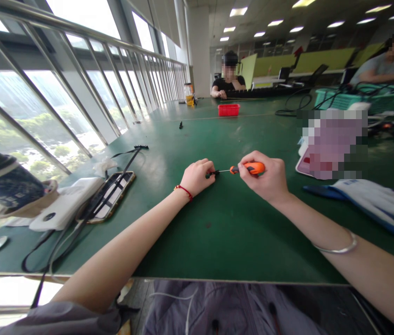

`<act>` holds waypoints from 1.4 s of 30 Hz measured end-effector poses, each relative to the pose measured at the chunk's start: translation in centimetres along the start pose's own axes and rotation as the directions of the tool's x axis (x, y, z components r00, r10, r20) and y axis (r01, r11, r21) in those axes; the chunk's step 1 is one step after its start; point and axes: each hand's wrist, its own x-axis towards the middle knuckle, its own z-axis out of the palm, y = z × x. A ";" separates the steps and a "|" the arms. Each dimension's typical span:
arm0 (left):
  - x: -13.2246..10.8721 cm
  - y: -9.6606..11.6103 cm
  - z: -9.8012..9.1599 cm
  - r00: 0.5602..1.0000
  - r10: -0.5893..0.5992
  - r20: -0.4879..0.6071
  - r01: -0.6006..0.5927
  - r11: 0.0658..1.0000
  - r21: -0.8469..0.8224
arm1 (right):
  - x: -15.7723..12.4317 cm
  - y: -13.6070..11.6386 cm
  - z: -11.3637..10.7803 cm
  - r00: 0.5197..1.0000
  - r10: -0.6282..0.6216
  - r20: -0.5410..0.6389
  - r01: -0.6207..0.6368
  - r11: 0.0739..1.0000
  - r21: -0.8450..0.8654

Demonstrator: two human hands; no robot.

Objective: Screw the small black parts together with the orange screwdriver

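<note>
My right hand (pixel 268 179) is closed round the orange handle of a small screwdriver (pixel 249 168), whose thin shaft points left. The tip meets a small black part (pixel 212 174) pinched in the curled fingers of my left hand (pixel 197 177). Both hands rest low over the green table (pixel 218 223), about the middle, roughly a hand's width apart. A red string bracelet is on my left wrist and a silver bangle on my right forearm.
A phone in a case (pixel 108 197), a white power bank (pixel 66 204) and black cables lie at the left. White and blue gloves (pixel 371 204) lie at the right. A red tray (pixel 228 110) stands further back. Two people sit at the far end.
</note>
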 end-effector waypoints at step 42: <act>0.1 -0.2 0.0 1.000 0.003 0.011 -0.003 1.000 -0.026 | 0.1 0.1 -0.2 0.995 0.093 0.026 -0.093 0.996 0.005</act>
